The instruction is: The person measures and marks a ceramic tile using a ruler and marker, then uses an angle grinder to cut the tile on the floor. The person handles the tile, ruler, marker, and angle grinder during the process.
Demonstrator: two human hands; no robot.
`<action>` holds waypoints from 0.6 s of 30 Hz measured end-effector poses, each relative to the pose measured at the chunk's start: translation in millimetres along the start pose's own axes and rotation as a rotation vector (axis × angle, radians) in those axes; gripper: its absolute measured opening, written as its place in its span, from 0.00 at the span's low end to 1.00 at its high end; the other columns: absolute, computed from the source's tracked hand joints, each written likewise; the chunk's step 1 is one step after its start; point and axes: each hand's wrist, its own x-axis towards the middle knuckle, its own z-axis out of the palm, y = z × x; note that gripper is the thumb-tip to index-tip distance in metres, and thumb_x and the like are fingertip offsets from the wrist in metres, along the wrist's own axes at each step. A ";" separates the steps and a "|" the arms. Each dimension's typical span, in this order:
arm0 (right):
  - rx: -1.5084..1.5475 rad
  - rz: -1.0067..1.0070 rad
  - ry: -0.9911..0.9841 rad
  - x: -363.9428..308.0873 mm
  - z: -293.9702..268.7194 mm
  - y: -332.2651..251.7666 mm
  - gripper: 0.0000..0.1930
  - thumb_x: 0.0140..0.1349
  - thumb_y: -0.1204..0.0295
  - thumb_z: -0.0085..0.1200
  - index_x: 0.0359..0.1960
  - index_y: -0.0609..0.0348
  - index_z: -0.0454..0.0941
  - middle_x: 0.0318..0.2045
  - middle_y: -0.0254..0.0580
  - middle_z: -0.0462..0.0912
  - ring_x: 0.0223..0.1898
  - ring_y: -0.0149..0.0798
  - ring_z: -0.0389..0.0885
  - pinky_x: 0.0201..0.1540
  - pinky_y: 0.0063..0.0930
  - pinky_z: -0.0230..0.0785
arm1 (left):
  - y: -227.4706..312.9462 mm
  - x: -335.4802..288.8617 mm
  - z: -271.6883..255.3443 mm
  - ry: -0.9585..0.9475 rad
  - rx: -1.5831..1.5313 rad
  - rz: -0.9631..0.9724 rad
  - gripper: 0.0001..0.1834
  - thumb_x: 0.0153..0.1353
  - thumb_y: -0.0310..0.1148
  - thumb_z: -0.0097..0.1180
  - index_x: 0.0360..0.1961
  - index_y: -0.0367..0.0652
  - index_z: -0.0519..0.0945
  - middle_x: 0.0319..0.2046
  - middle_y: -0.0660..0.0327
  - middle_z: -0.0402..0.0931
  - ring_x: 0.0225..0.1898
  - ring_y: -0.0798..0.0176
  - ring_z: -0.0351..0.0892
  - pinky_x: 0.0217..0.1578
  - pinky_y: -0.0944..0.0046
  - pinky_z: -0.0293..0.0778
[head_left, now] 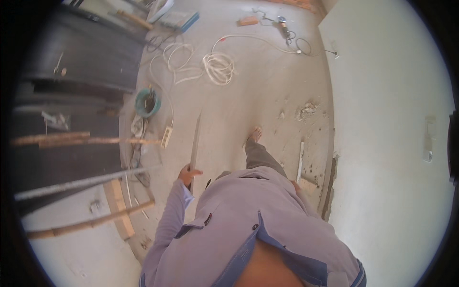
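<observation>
My left hand (187, 175) is closed around a long, thin, grey-brown strip (195, 143), out to the left of my body. The strip narrows toward its far end and points ahead over the floor; its material is not clear. Little of my right hand (297, 185) shows beside my right hip, and its fingers are hidden. A narrow white stick (300, 160) reaches from near that hand toward the wall. Whether the hand grips it or it lies on the floor, I cannot tell.
On the left, wooden strips (100, 219) jut out near a power strip (166, 137) and a teal bucket (147, 102). White cable (219, 68) lies coiled ahead. Farther off are a power tool (283, 27) and a brick (248, 21). Rubble (307, 111) lies near the white wall (387, 115).
</observation>
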 end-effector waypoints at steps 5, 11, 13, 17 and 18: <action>-0.112 -0.239 0.049 111.9 -221.9 -163.3 0.18 0.64 0.60 0.55 0.50 0.54 0.84 0.48 0.51 0.86 0.52 0.51 0.83 0.56 0.43 0.74 | 87.8 51.0 19.9 0.213 0.395 -0.135 0.41 0.38 0.43 0.77 0.53 0.31 0.77 0.47 0.50 0.82 0.48 0.51 0.82 0.50 0.56 0.77; -0.262 -0.334 -0.265 205.8 -377.6 -320.2 0.20 0.63 0.60 0.56 0.55 0.53 0.83 0.55 0.52 0.82 0.54 0.52 0.81 0.59 0.40 0.72 | 138.6 132.8 44.0 0.326 0.448 -0.196 0.42 0.40 0.48 0.75 0.54 0.31 0.79 0.44 0.50 0.85 0.45 0.52 0.85 0.48 0.55 0.78; -0.320 -0.340 -0.327 245.4 -390.8 -325.5 0.21 0.62 0.62 0.57 0.55 0.53 0.82 0.56 0.52 0.82 0.54 0.52 0.81 0.59 0.41 0.72 | 181.5 175.8 51.9 0.289 0.463 -0.192 0.40 0.40 0.48 0.75 0.52 0.31 0.79 0.43 0.50 0.85 0.45 0.51 0.85 0.49 0.54 0.79; -0.149 -0.296 -0.497 347.2 -386.5 -283.8 0.22 0.60 0.55 0.55 0.51 0.53 0.85 0.49 0.54 0.85 0.53 0.55 0.81 0.58 0.47 0.72 | 278.9 273.2 50.8 0.236 0.521 -0.191 0.41 0.39 0.48 0.77 0.51 0.30 0.78 0.44 0.48 0.84 0.46 0.50 0.85 0.50 0.54 0.78; -0.154 -0.313 -0.512 362.9 -398.5 -283.5 0.22 0.59 0.55 0.55 0.50 0.53 0.85 0.48 0.54 0.85 0.52 0.55 0.82 0.56 0.47 0.73 | 296.3 292.0 48.5 0.222 0.538 -0.207 0.42 0.38 0.48 0.77 0.51 0.30 0.78 0.44 0.47 0.84 0.46 0.50 0.85 0.50 0.54 0.78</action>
